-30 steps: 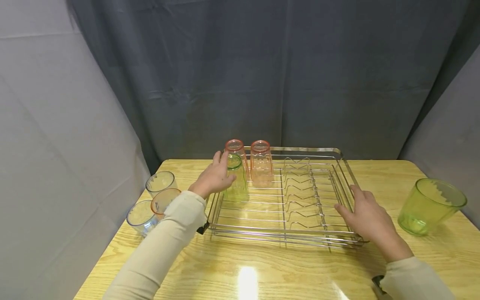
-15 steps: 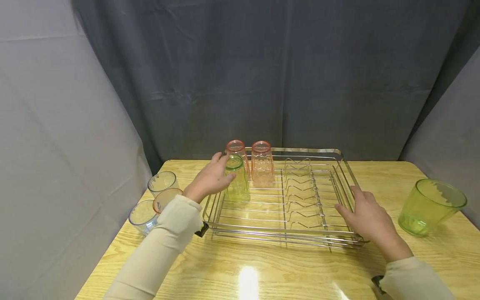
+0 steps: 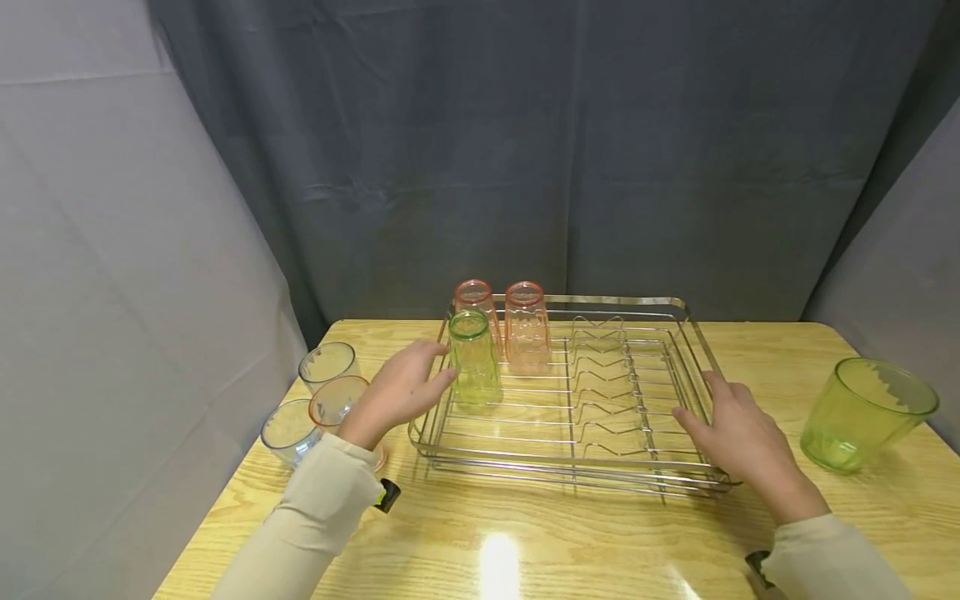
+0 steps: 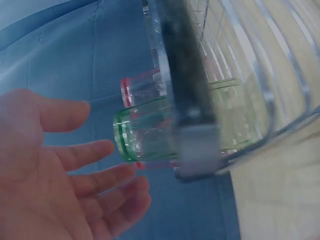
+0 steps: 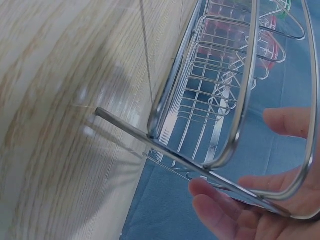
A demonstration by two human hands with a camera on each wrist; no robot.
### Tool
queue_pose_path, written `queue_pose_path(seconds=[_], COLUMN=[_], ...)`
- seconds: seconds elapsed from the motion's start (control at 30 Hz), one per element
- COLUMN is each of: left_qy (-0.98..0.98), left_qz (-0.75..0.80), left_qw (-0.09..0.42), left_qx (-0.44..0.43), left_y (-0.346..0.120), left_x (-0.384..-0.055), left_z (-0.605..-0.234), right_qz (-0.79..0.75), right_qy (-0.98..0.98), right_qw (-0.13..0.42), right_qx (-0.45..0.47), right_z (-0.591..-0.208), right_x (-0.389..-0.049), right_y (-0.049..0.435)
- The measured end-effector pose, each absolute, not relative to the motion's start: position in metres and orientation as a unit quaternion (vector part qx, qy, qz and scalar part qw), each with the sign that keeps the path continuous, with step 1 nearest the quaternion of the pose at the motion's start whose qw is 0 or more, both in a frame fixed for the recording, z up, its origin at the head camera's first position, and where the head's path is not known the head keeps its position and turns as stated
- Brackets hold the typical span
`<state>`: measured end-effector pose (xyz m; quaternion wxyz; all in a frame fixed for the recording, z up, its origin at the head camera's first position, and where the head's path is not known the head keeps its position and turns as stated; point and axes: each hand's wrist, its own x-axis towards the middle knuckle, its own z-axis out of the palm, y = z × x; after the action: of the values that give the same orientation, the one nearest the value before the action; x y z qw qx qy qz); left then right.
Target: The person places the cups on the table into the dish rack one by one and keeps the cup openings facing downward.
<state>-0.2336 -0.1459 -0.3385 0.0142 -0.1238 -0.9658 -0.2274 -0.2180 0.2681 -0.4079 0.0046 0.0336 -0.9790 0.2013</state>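
A green glass (image 3: 477, 367) stands upside down at the left side of the wire dish rack (image 3: 562, 459). Just left of it is my left hand (image 3: 401, 387); in the left wrist view its fingers (image 4: 90, 155) are spread and hold nothing, with a gap before the glass base. Two pink glasses, a left one (image 3: 480, 293) and a right one (image 3: 527, 333), are also inverted behind the green one. At the rack's right side my right hand (image 3: 746, 433) grips the rim, thumb inside and fingers (image 5: 215, 212) round the outer rail.
Left of the rack stand two blue-rimmed cups, a back one (image 3: 327, 360) and a front one (image 3: 288, 429), with an orange-rimmed cup (image 3: 333, 400) partly behind my left wrist. A large green cup (image 3: 855, 429) stands far right. Dark cloth (image 3: 487, 167) hangs behind the table.
My left hand has let go of the green glass and drawn back to the left and toward me. The glass stays on the rack. My right hand keeps its place.
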Motion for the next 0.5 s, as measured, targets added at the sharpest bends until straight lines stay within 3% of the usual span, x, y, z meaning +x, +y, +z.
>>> queue_pose_path(seconds=[0.37, 0.5], left_qy=[-0.950, -0.944], left_qz=[-0.300, -0.326], left_qw=[0.084, 0.054], left_qx=[-0.033, -0.016], left_y=[-0.144, -0.143], left_x=[-0.235, -0.237], left_z=[-0.391, -0.407], right_qz=[0.201, 0.201], right_qy=[-0.979, -0.979], right_qw=[-0.001, 0.002], right_qx=[0.027, 0.029], right_z=[-0.409, -0.407], right_x=[-0.220, -0.220], right_y=[0.269, 0.268])
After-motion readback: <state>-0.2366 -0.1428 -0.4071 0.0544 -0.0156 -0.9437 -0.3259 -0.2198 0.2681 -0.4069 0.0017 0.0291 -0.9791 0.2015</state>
